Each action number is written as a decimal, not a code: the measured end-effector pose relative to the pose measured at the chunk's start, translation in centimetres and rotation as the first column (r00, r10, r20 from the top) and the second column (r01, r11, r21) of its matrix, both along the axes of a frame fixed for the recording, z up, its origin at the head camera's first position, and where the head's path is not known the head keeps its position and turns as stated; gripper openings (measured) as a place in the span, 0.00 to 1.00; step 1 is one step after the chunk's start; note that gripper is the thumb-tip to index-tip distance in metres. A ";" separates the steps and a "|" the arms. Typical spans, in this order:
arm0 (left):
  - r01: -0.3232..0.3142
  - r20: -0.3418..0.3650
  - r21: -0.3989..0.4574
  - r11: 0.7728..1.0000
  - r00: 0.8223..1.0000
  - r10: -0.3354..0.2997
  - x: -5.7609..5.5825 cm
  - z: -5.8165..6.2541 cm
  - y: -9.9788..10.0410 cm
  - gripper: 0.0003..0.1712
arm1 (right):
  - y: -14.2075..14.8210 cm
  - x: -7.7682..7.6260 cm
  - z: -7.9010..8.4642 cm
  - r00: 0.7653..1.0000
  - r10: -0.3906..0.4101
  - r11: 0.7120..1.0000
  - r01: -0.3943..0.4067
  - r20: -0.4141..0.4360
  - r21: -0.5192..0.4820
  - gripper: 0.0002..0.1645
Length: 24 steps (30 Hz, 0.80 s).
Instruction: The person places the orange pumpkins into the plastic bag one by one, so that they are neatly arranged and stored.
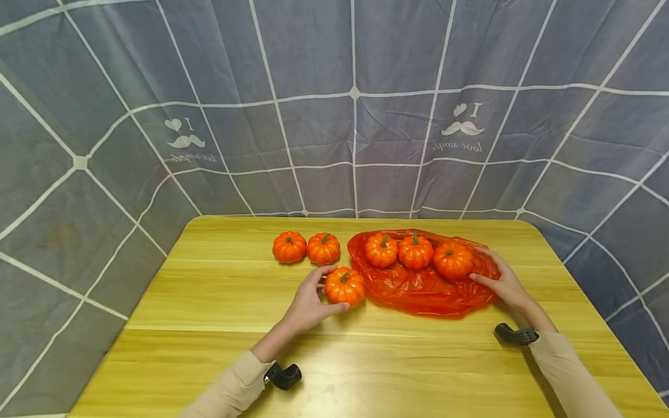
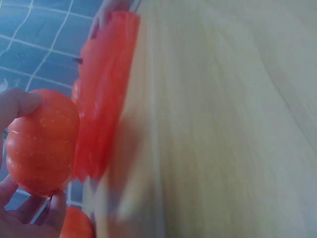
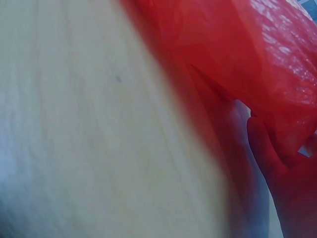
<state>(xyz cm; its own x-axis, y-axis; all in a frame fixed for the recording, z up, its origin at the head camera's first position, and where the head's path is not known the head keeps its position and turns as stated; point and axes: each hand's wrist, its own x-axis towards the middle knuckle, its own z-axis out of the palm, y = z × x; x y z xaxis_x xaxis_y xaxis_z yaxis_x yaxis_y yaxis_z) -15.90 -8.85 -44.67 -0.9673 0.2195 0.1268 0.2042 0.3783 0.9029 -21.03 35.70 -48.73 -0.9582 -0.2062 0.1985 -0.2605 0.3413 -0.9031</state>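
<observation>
My left hand [image 1: 308, 302] grips a small orange toy pumpkin [image 1: 345, 286] with a green stem, at the left edge of a crumpled red plastic bag [image 1: 418, 296]. In the left wrist view, the thumb lies on one side of this pumpkin [image 2: 44, 139] and the fingers on the other. Three more pumpkins sit in a row on the bag. Around the right side of the rightmost pumpkin [image 1: 453, 260], my right hand [image 1: 504, 284] spreads its thumb and fingers, over the bag's right end. The right wrist view shows the thumb [image 3: 265, 153] extended against red film [image 3: 223, 39].
Two pumpkins, one at the left [image 1: 290, 247] and one beside it [image 1: 323, 249], stand on the wooden table [image 1: 209, 302] behind my left hand. A grey-blue curtain [image 1: 313, 133] with white lines hangs behind the table and along both sides.
</observation>
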 end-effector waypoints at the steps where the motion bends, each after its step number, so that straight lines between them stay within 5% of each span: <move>1: 0.012 -0.005 0.003 1.000 1.000 -0.012 0.0 0.1 0.2 0.45 | 0.0 0.0 0.0 1.000 0.000 1.000 0.000 -0.002 0.001 0.39; 11: 0.099 -0.039 0.011 0.995 0.994 -0.099 0.1 1.8 2.8 0.46 | 0.0 0.1 -0.1 1.000 0.000 1.000 0.001 -0.021 0.015 0.39; 24: 0.137 -0.032 -0.016 0.990 0.990 -0.138 -0.7 3.6 7.3 0.45 | -0.1 0.1 -0.2 1.000 -0.011 1.000 0.012 -0.017 0.007 0.39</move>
<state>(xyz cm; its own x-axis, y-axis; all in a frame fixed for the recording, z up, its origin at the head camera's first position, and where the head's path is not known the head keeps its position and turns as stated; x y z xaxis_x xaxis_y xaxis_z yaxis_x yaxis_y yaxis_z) -16.64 -1.56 -41.12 -0.9231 0.3523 0.1541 0.2848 0.3572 0.8895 -20.90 35.58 -48.97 -0.9571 -0.1968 0.2129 -0.2715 0.3511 -0.8961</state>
